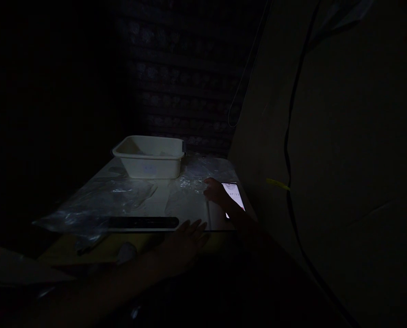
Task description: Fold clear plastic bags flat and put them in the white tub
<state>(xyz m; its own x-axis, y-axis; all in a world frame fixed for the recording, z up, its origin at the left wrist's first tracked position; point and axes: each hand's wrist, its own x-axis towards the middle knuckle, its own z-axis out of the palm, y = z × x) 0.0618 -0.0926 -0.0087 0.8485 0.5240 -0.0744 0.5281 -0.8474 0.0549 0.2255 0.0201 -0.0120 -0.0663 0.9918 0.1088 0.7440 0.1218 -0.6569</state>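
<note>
The scene is very dark. My left hand (186,241) lies at the front edge of the white tabletop (158,200), fingers stretched out and apart, with nothing visible in it. Farther in, on the right side of the table, my right hand (216,191) has its fingers curled together. Crinkled clear plastic (188,183) lies right at its fingertips; what the fingers hold, if anything, is too dark to make out. Just right of that hand a lit phone (235,199) shows large digits, partly covered by my wrist.
A white plastic tub (151,166) stands at the back left of the table. Loose clear plastic bags (110,198) spread over the left side and hang past the edge. A black cable (288,150) runs down the right wall, with a yellow tie (277,184).
</note>
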